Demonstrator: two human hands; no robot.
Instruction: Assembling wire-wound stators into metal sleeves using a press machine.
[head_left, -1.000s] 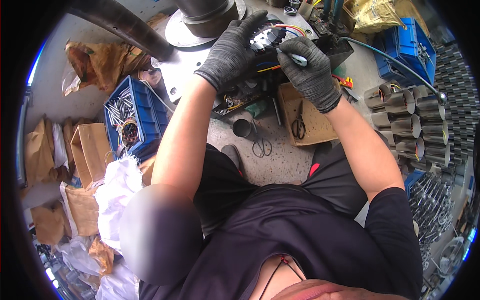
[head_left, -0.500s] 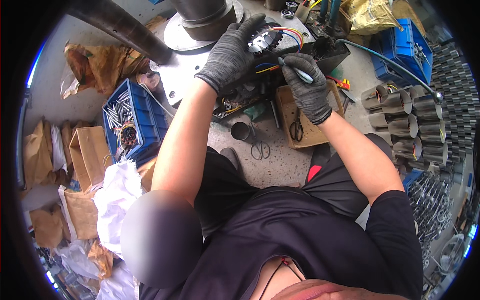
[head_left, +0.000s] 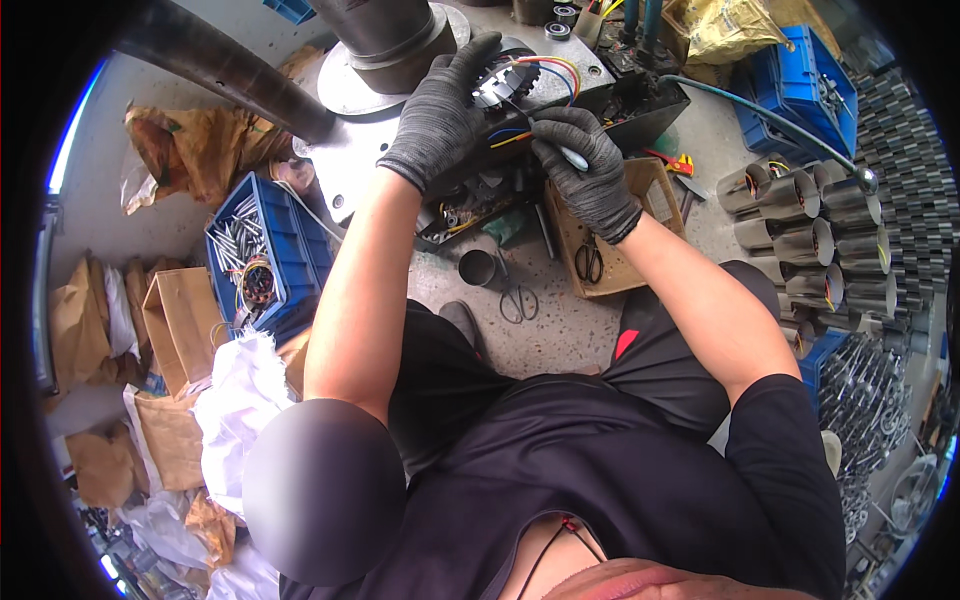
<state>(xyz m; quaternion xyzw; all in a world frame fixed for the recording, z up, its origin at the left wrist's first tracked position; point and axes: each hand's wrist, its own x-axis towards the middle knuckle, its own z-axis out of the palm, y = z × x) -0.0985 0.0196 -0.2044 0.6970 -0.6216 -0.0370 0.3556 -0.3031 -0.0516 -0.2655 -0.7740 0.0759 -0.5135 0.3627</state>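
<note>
My left hand [head_left: 437, 120], in a grey knit glove, grips a motor stator [head_left: 493, 92] at the edge of the metal work plate. Red, yellow and blue wires [head_left: 572, 72] loop out from the stator's right side. My right hand [head_left: 588, 170], gloved alike, is closed around a slim tool with a pale handle [head_left: 573, 157]. A thin shaft from the tool points at the stator's lower right rim; the exact tool kind and whether its tip touches cannot be made out.
A heavy dark cylinder [head_left: 390, 40] rises from the plate. Two bearings [head_left: 557, 31] lie beyond. At left stands a blue bin [head_left: 290, 255] of metal shafts; at right, several metal sleeves [head_left: 800, 235] and a blue crate [head_left: 815, 90]. A cardboard box with scissors [head_left: 589, 262] sits below.
My right hand has moved left with the tool, bringing it closer to the stator. My left hand still holds the stator; the whole view has shifted slightly.
</note>
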